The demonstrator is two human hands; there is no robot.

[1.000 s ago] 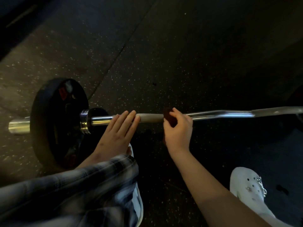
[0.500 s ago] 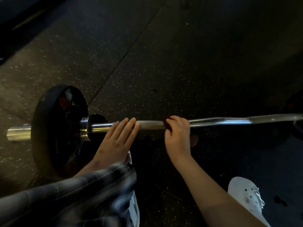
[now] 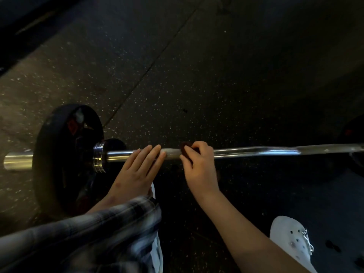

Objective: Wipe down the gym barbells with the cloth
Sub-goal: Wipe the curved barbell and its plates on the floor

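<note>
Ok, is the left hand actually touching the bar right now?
Touching. The head view shows the left hand with its straight fingers laid flat across the bar, with no gap visible between them.

Dark tones are shown.
The black floor (image 3: 216,75) is flecked white; the barbell (image 3: 256,152) is silver, its plate (image 3: 51,160) black, the cloth (image 3: 184,149) dark red, the sleeve (image 3: 98,229) grey plaid, the shoe (image 3: 289,239) white.

Single view, head-worn wide-angle camera. Looks steeply down and forward over person's own arms. Close range: left hand (image 3: 136,174) and right hand (image 3: 199,170) at frame centre, barbell (image 3: 256,151) crossing mid-frame left to right, speckled floor (image 3: 197,75) filling upper half, plaid sleeve (image 3: 88,233) lower left, white shoe (image 3: 291,239) at lower right corner.
</note>
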